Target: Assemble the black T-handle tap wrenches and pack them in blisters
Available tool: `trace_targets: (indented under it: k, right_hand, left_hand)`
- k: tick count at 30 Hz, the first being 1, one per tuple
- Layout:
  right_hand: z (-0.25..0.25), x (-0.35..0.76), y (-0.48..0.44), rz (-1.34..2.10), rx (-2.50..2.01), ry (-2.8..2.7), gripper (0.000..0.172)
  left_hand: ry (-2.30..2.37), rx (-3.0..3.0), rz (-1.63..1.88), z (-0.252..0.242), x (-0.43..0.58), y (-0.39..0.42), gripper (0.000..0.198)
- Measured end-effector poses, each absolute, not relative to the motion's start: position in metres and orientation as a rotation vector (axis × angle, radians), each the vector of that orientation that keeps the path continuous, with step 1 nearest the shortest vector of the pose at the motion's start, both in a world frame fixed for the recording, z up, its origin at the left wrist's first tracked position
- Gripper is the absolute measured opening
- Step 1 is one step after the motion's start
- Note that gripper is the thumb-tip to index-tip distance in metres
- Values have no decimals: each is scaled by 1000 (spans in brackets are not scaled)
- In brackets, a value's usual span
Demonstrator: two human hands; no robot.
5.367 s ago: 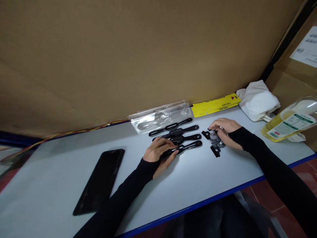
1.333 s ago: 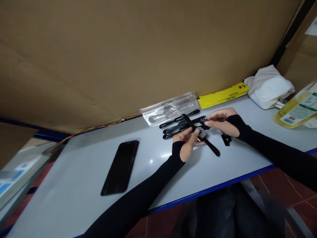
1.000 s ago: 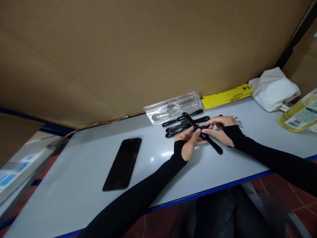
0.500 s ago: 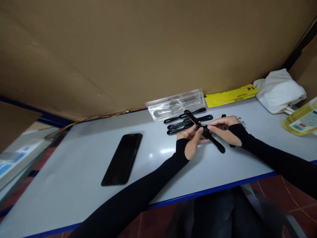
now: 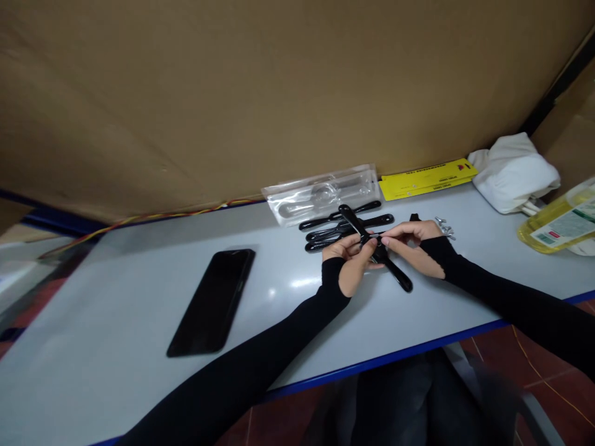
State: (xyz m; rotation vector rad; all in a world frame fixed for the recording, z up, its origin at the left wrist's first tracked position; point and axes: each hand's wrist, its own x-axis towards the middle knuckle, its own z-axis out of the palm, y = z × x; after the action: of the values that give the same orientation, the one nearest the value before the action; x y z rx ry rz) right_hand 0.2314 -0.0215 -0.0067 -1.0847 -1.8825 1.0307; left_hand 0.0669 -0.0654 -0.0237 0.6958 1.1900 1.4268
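My left hand (image 5: 351, 257) is closed round the middle of a black spokeshave (image 5: 397, 271), which I hold tilted above the table, its two handles sticking out to either side. At the centre of that tool, the thumb and fingertips of my right hand (image 5: 413, 244) are pinched together; whatever small part lies between them is too small to make out. Behind my left hand several more black spokeshaves (image 5: 372, 221) lie side by side. A black part (image 5: 415, 217) shows partly behind my right hand, with small silvery screws (image 5: 445, 228) beyond it.
A black phone (image 5: 211, 303) lies on the grey table (image 5: 116, 297), left of my hands. Along the back are clear plastic blister packs (image 5: 320, 193) and yellow printed cards (image 5: 427, 178). A white cloth bundle (image 5: 514, 173) and a bottle of yellow liquid (image 5: 560, 220) occupy the right end.
The view has shifted slightly, so most things sit a little further left. Both hands stay at the spokeshave's middle, and the small screws show more fully beyond my right hand.
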Motion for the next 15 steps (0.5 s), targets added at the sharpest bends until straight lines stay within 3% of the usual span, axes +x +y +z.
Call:
trace_targets:
  k: [8, 10, 15]
  right_hand:
    - [1, 297, 35, 595, -1099, -2268, 22]
    - [7, 327, 56, 588, -1100, -2384, 32]
    - [7, 369, 82, 805, -1116, -2579, 29]
  left_hand:
    - [1262, 715, 1371, -21, 61, -64, 45]
    - [1251, 742, 1341, -24, 58, -63, 44]
    - [1243, 762, 1306, -32, 57, -61, 48]
